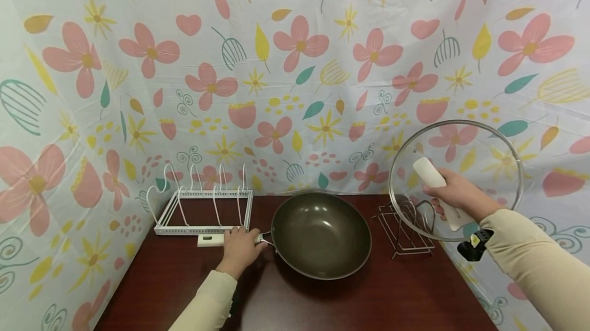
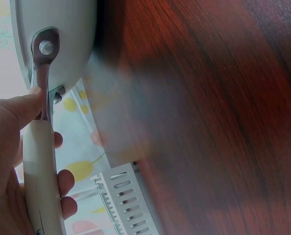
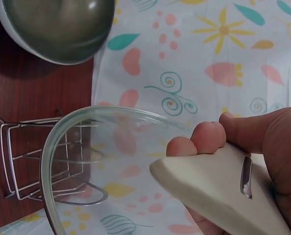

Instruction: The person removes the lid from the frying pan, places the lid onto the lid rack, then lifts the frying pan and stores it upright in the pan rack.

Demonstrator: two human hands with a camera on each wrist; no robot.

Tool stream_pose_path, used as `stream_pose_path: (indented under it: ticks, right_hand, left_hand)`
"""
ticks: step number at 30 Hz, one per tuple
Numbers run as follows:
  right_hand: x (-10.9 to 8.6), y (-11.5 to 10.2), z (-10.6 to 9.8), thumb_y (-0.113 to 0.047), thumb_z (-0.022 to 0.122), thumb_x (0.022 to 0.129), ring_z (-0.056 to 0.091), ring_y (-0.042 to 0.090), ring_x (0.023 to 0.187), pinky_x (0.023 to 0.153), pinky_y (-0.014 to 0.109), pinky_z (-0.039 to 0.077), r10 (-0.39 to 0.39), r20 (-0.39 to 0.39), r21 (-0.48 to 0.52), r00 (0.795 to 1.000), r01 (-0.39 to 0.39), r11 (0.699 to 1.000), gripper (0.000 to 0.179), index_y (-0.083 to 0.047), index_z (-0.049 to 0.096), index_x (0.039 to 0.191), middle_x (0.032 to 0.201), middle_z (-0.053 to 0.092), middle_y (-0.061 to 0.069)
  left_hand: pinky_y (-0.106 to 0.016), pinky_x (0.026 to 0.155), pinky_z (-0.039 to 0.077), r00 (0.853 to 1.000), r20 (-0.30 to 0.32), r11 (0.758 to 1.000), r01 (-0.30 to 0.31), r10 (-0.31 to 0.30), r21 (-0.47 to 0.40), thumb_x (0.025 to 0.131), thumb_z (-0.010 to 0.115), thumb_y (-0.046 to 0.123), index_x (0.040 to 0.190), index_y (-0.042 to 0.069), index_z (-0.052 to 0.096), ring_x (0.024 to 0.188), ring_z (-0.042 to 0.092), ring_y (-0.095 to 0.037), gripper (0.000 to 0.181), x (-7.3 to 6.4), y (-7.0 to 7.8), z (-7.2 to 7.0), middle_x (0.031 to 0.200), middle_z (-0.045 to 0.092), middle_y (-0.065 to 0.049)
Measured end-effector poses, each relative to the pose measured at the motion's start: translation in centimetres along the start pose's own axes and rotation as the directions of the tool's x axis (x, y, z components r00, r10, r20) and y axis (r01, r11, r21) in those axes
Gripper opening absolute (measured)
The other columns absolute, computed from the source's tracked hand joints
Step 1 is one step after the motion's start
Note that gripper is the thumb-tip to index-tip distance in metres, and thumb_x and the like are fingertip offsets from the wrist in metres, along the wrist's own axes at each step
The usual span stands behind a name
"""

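A dark-coated wok [image 1: 322, 233] with a pale outer wall [image 2: 77, 39] stands upright on the table. My left hand [image 1: 240, 250] grips its cream handle [image 2: 37, 171], fingers wrapped round it and thumb near the metal neck. Off to the right, a round glass lid [image 1: 484, 167] with a metal rim is held up, tilted on edge. My right hand [image 1: 461, 195] holds it by the broad cream handle [image 3: 209, 181], fingers curled round that. Behind the lid's lower left part is a small metal wire rack [image 1: 415, 253], partly seen through the glass.
A white rack [image 1: 198, 229] with several upright loops stands at the table's back left, close behind the wok handle. The dark red wooden table [image 1: 295, 305] meets a flower-printed curtain [image 1: 295, 90] at the back and sides.
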State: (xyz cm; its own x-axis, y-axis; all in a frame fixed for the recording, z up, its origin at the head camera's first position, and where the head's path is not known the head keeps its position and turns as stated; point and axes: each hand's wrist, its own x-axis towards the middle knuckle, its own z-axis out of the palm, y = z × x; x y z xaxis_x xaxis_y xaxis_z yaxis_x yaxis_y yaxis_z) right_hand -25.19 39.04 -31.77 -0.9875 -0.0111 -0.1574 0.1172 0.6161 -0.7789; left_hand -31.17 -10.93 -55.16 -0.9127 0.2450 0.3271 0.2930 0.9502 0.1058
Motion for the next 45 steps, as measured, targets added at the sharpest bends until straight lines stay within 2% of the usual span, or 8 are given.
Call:
stream_pose_path:
  ticks: [11,34,45]
  right_hand:
    - [-0.1,0.1,-0.4,-0.027,0.052,0.094,0.052,0.027,0.053,0.050,0.046,0.047,0.009,0.004,0.016,1.000,-0.009,1.000,0.073,-0.004,0.003,0.143,0.072,0.051,0.019]
    - [0.0,1.0,-1.1,-0.028,0.053,0.094,0.054,0.029,0.054,0.050,0.046,0.047,0.030,-0.003,-0.033,1.000,-0.030,0.999,0.071,-0.003,0.006,0.142,0.071,0.053,0.016]
    - [-0.2,1.1,-1.3,-0.029,0.052,0.094,0.053,0.028,0.055,0.050,0.046,0.047,0.018,0.009,-0.050,1.000,-0.018,0.999,0.077,-0.001,0.001,0.144,0.072,0.052,0.017]
  left_hand:
    - [-0.048,0.073,0.029,1.000,0.012,1.000,0.007,-0.007,0.004,0.077,0.060,0.060,0.103,0.025,0.064,0.086,0.049,-0.033,0.044,0.0,0.0,-0.2,0.086,0.057,-0.010]
    - [-0.048,0.072,0.030,1.000,0.009,1.000,0.007,-0.008,0.023,0.076,0.058,0.063,0.104,0.026,0.064,0.086,0.050,-0.032,0.046,0.3,-0.1,0.4,0.087,0.058,-0.010]
    - [-0.048,0.072,0.030,1.000,0.003,1.000,0.005,-0.005,0.022,0.076,0.059,0.062,0.103,0.026,0.064,0.087,0.050,-0.033,0.046,0.2,-0.1,0.3,0.087,0.058,-0.010]
